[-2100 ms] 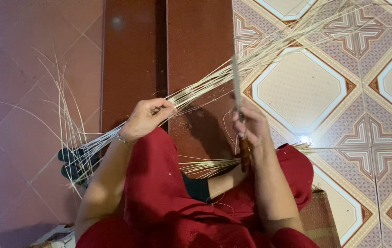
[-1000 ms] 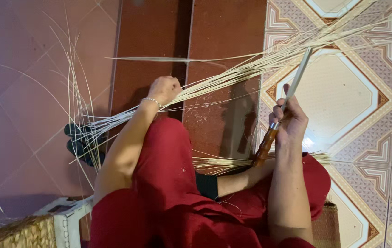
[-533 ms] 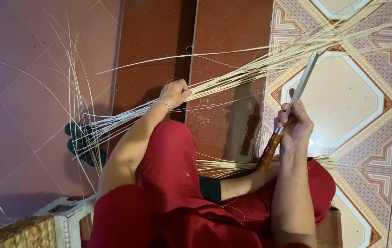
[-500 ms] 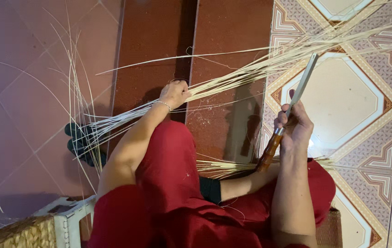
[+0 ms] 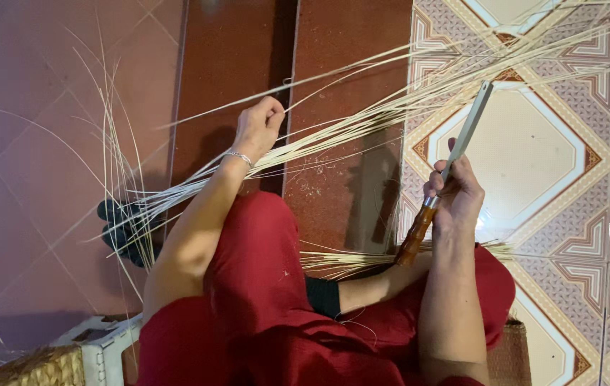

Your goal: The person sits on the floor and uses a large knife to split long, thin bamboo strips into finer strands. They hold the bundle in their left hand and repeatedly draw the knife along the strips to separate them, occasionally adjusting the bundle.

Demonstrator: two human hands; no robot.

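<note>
1. The left hand point(image 5: 260, 127) is in the middle of the view, over the dark red floor point(image 5: 348, 86). Its fingers are pinched together on a thin pale strip point(image 5: 333, 73) that runs off to the far right.
2. A silver bracelet point(image 5: 237, 156) sits on the left wrist.
3. A long bundle of pale strips point(image 5: 362, 121) passes just under the left hand. It runs from the near left up to the far right, across the floor.
4. At its left end the bundle fans out into many loose thin ends. They spread over a dark thing point(image 5: 122, 229) on the floor; I cannot tell what it is.
5. The right hand point(image 5: 455, 196) is to the right. It is closed tight on a knife point(image 5: 451, 175).
6. The knife has a brown wooden handle that sticks out below the hand. Its long grey blade points up, and the tip is near the bundle.
7. A smaller bunch of strips point(image 5: 348, 261) lies across the lap, under the knife handle.
8. The person wears red clothes point(image 5: 262, 300).
9. On the right the floor has patterned tiles point(image 5: 576, 236).
10. At the near left there is a white stool point(image 5: 101, 343) and a woven basket point(image 5: 33, 366) just beside it.
</note>
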